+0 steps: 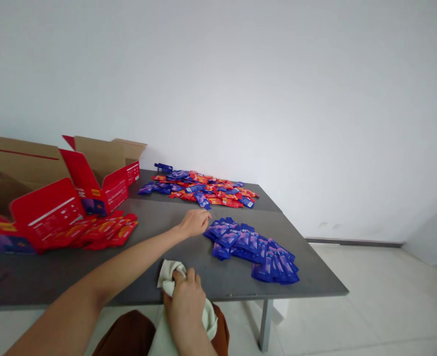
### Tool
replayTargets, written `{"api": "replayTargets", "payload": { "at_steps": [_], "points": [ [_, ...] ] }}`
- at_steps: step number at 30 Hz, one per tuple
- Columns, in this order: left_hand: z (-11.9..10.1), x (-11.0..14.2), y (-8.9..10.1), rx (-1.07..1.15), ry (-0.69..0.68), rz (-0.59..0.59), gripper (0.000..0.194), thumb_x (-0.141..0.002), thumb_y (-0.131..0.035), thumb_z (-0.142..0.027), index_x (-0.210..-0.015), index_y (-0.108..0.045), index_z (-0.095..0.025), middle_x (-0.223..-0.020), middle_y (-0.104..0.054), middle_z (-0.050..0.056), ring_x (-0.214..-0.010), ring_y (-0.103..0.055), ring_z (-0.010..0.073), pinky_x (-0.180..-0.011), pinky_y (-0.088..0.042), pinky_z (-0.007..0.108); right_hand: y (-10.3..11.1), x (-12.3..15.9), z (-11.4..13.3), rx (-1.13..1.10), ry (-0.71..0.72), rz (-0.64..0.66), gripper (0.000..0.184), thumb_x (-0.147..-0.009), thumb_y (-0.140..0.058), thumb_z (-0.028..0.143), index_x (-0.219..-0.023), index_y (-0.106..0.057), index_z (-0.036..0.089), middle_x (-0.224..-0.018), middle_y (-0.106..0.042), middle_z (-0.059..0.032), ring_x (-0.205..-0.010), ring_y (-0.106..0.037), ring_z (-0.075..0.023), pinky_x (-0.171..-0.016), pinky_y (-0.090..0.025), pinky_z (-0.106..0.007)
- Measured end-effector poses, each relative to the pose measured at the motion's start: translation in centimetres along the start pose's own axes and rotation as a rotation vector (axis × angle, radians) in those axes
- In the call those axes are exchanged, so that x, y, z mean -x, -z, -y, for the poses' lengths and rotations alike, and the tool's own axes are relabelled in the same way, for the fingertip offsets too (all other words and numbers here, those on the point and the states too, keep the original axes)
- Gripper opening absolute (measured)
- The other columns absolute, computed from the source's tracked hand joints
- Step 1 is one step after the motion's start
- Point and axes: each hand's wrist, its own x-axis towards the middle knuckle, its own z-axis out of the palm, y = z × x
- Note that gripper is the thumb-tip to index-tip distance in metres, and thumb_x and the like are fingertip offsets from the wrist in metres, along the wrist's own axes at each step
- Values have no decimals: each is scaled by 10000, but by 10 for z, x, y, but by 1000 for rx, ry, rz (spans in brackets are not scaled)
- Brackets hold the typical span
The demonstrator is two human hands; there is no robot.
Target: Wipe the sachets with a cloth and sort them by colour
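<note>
A dark grey worktop carries open red cardboard boxes at left and, towards its right front, an overlapping spread of deep blue packets with purple-pink prints. A pale, crumpled cloth at the front edge is gripped by the right hand. The left hand, fingers curled, is just beside the packets; I cannot tell whether it holds anything.

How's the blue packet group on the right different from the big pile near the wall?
Colour: the blue group is blue and purple, while the big pile mixes blue with red and orange. Size: the big pile has more packets than the blue group. Place: the blue group lies nearer the table's front edge; the big pile sits farther back. Both are overlapping packets.
</note>
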Motion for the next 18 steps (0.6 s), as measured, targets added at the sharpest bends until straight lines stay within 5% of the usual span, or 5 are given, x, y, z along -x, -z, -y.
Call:
{"api": "replayTargets", "payload": {
  "at_steps": [4, 7, 14, 18],
  "points": [
    [43, -22, -9, -42, 340, -13, 288, -810, -437, -138, -971, -668, -197, -986, -701, 36, -911, -640, 178, -840, -468, 277, -2, -1, 0, 4, 5, 9, 346, -716, -705, 283, -1055, -639, 289, -1037, -596, -83, -942, -567, -284, -771, -484, -398],
    [78, -45, -18, -88, 390, 13, 360, -764, -448, -68, -1045, -651, -163, -1040, -689, 60, -981, -621, 176, -889, -452, 269, -5, -2, 0, -1, -17, 15, 384, -693, -723, 255, -1065, -632, 295, -1048, -594, -82, -956, -565, -290, -777, -487, -406],
    [131, -92, -50, -177, 164, 157, 703, -625, -544, 21, -1305, -491, -152, -1338, -521, 106, -1318, -350, 260, -1091, -241, 428, -6, -5, 2, -27, -63, 80, 425, -603, -792, 291, -1001, -643, 279, -1057, -592, -85, -951, -565, -310, -748, -500, -421],
    [140, -92, -69, -318, 14, 178, 729, -663, -498, 19, -1370, -387, -116, -1257, -569, 169, -1328, -316, 289, -1058, -190, 543, -1, -6, 1, -41, -65, 123, 441, -601, -798, 325, -1006, -631, 275, -1066, -590, -79, -953, -563, -305, -739, -504, -420]
  ]
}}
